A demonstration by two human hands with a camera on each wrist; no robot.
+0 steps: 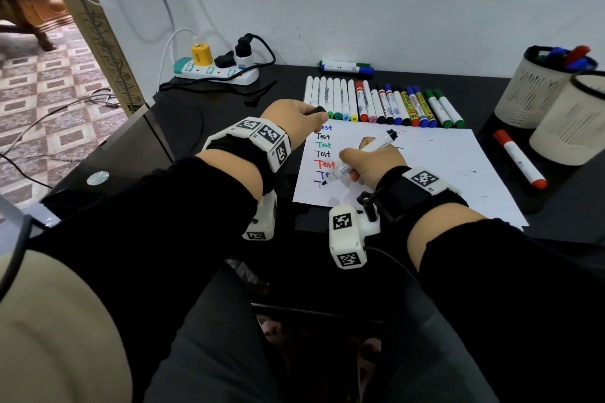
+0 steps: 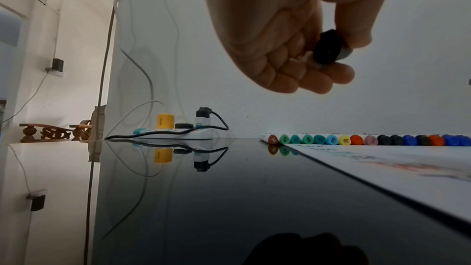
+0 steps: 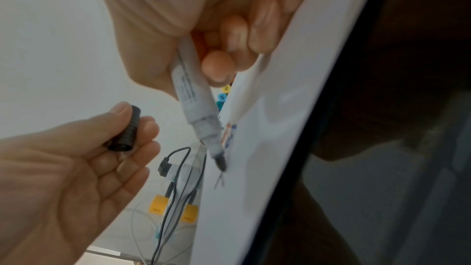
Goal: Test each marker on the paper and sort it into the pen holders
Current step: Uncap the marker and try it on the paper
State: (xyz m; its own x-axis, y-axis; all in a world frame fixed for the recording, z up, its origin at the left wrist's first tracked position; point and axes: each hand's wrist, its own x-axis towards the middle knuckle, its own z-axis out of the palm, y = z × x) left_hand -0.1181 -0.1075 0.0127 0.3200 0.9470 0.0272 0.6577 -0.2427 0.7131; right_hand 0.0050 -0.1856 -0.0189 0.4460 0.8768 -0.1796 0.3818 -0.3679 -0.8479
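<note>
My right hand [image 1: 366, 162] grips an uncapped black marker [image 1: 363, 157] and its tip [image 3: 221, 163] touches the white paper [image 1: 442, 170], low in a column of coloured "Test" words. My left hand [image 1: 294, 114] hovers at the paper's top left corner and pinches the marker's black cap [image 2: 328, 48] between thumb and fingers. A row of capped markers [image 1: 383, 105] lies along the paper's far edge. Two white mesh pen holders [image 1: 530, 91] stand at the right; the far one holds several markers, the near holder [image 1: 573, 127] shows none.
A red-capped marker [image 1: 520, 159] lies on the black table right of the paper. Two more markers [image 1: 347, 67] lie by the wall. A power strip [image 1: 216, 72] with plugs and cables sits at the back left. The table's left edge [image 1: 154, 127] borders tiled floor.
</note>
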